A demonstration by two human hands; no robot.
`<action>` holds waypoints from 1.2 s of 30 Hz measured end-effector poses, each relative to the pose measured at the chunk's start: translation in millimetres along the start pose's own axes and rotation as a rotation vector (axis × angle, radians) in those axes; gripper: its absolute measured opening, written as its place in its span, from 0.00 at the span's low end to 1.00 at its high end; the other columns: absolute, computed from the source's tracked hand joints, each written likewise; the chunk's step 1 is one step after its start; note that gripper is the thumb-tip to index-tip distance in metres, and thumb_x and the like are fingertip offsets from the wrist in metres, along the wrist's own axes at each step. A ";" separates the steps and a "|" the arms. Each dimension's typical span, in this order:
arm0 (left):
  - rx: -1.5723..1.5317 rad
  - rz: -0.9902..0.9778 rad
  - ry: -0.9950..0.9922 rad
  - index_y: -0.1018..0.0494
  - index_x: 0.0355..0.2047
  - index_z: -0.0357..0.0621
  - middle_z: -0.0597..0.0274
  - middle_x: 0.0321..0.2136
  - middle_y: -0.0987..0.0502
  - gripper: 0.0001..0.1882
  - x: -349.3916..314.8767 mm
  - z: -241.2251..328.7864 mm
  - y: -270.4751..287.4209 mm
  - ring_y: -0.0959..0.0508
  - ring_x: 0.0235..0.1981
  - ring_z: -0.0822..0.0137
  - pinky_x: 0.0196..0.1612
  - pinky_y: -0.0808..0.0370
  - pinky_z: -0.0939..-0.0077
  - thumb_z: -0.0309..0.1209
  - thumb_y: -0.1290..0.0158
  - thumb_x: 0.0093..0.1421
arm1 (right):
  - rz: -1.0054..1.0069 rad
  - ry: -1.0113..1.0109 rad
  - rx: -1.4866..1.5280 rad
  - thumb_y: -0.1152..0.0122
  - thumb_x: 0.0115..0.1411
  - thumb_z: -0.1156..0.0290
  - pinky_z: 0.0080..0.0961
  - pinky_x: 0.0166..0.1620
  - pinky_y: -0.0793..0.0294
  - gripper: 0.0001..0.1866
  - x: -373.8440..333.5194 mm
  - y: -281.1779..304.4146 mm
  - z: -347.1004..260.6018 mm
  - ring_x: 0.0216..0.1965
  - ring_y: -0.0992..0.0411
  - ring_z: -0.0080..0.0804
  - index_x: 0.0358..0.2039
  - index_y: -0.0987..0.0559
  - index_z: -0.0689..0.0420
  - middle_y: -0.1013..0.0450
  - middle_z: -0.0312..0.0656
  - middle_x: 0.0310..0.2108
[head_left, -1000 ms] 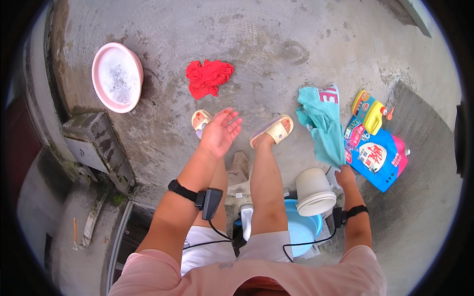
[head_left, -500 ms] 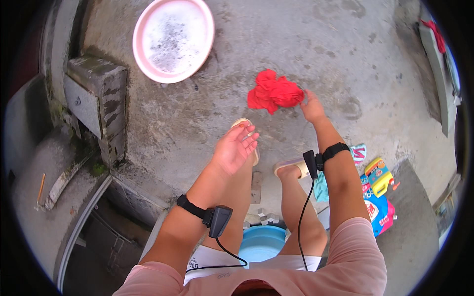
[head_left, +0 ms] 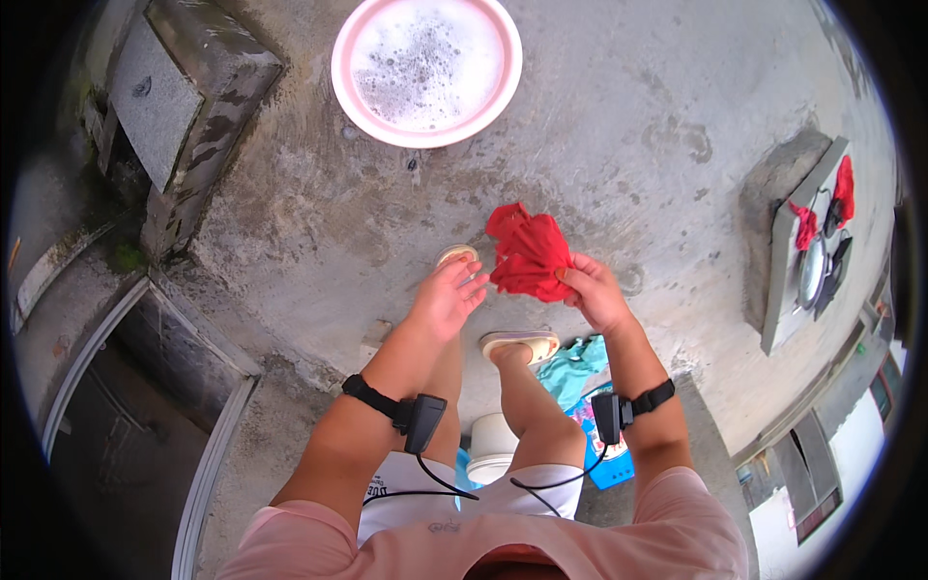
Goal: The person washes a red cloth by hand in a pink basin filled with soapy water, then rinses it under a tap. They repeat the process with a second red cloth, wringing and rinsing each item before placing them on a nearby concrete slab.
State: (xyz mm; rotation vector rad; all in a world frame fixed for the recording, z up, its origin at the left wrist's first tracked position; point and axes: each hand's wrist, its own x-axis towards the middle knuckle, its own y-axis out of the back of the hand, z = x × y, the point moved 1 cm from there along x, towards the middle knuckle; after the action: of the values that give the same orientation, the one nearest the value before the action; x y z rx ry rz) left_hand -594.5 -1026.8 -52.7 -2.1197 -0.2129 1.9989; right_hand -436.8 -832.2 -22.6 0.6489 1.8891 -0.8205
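- Since half a second ago, the right hand [head_left: 594, 290] has taken up the red cloth [head_left: 527, 249] and brought it in beside the left hand [head_left: 452, 295].
- The right hand's grip is closed, thumb and fingers pinching the red cloth by its right side; the rest bunches out to the left.
- The left hand's grip is slack and partly open, palm turned up, fingers a little curled, with nothing in it that I can see. Its fingertips are just beside the red cloth; I cannot tell whether they touch.
- The red cloth is in front of the person, above the two slippers [head_left: 522, 340] in my view; whether any of it rests on the floor [head_left: 657, 193] I cannot tell.
- Farther off stands the pink basin [head_left: 425, 139], holding foam [head_left: 459, 58].
- Near the right forearm lie the teal cloth [head_left: 572, 372] and the blue pack [head_left: 611, 472], partly hidden by the arm.
- Between the legs is the white bucket [head_left: 493, 449].
- Off to the right, red scraps [head_left: 843, 188] lie on the slab [head_left: 781, 280].
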 end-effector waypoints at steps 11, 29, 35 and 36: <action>-0.028 -0.425 0.000 0.34 0.53 0.51 0.61 0.50 0.28 0.20 -82.2 114.8 -86.0 0.28 0.52 0.56 0.51 0.30 0.47 0.44 0.55 0.65 | -0.451 0.280 -0.258 0.46 0.58 0.81 0.24 0.49 0.28 0.17 -65.3 -120.7 -174.0 0.44 0.28 0.22 0.49 0.26 0.63 0.26 0.34 0.44; 0.052 0.370 -0.740 0.32 0.50 0.46 0.59 0.49 0.30 0.18 66.5 256.0 -87.8 0.28 0.48 0.66 0.50 0.32 0.68 0.25 0.46 0.58 | 0.155 0.450 -1.266 0.39 0.53 0.66 0.39 0.59 0.35 0.32 192.5 -97.4 -211.2 0.60 0.39 0.52 0.59 0.35 0.54 0.42 0.55 0.62; 1.721 0.487 -0.853 0.47 0.65 0.64 0.48 0.66 0.54 0.47 150.9 259.7 -94.0 0.53 0.67 0.43 0.64 0.50 0.47 0.35 0.36 0.46 | 0.162 0.513 -1.857 0.36 0.51 0.65 0.58 0.61 0.46 0.38 270.9 -113.5 -197.3 0.67 0.54 0.55 0.63 0.38 0.36 0.57 0.48 0.69; 1.895 0.511 -0.841 0.50 0.66 0.67 0.49 0.67 0.57 0.49 167.1 262.9 -93.4 0.55 0.67 0.42 0.64 0.52 0.44 0.36 0.35 0.46 | 0.151 0.513 -1.890 0.38 0.51 0.66 0.61 0.62 0.50 0.38 288.0 -116.1 -194.6 0.68 0.56 0.54 0.63 0.38 0.33 0.58 0.45 0.69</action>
State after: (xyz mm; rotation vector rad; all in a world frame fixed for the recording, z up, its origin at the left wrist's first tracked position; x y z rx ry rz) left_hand -841.7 -878.5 -203.2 -0.1062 1.5038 1.6257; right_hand -747.5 -730.0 -187.9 -0.2833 2.0477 1.3594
